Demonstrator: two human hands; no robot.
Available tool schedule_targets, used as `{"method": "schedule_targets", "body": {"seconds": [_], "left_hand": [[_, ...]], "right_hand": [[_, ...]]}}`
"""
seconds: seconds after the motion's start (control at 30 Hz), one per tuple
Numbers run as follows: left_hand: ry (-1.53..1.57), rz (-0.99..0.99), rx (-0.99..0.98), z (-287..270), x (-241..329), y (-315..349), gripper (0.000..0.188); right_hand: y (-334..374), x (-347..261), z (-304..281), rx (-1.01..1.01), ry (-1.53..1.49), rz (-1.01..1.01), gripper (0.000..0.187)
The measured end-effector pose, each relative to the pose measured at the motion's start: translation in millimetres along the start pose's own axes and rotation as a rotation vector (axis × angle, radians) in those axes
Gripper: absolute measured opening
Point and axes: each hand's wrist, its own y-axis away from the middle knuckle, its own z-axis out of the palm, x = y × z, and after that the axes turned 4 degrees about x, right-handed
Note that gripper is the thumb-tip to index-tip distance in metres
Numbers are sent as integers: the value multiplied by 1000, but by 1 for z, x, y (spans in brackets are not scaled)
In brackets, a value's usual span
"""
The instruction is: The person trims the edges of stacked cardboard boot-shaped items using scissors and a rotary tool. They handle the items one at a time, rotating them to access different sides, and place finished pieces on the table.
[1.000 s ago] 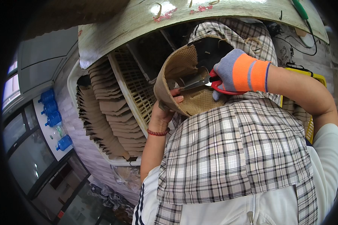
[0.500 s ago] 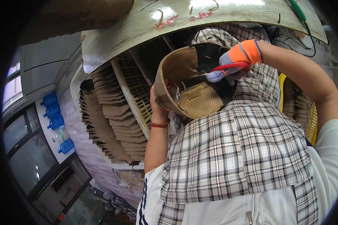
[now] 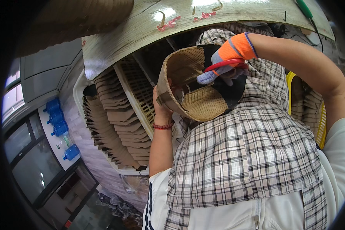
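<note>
Over the tan shell (image 3: 203, 100) clasped by left grip (image 3: 161, 103), right grip (image 3: 220, 73) holds red scissors (image 3: 227, 64).

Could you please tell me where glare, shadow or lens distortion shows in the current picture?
In the head view, white glare on the tabletop, whose edge bows, probably from the lens; shadow inside the tan piece at left; black corners.

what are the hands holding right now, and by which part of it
Left hand: the brown curved piece, by its left side. Right hand: the scissors, by the red handles.
</note>
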Motion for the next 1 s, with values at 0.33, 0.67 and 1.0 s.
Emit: {"method": "schedule_targets", "body": {"seconds": [0.33,0.67,1.0], "left_hand": [[-61,29,-49,-4,1,-6,30],[-13,-26,-385,-23,-16,-31,28],[-187,36,-167,-5,-29,-41,41]], "right_hand": [[3,-3,16,196,30,139,68],[4,75,35,-141,-412,-58,77],[19,97,24,-131,-439,-243,96]]}}
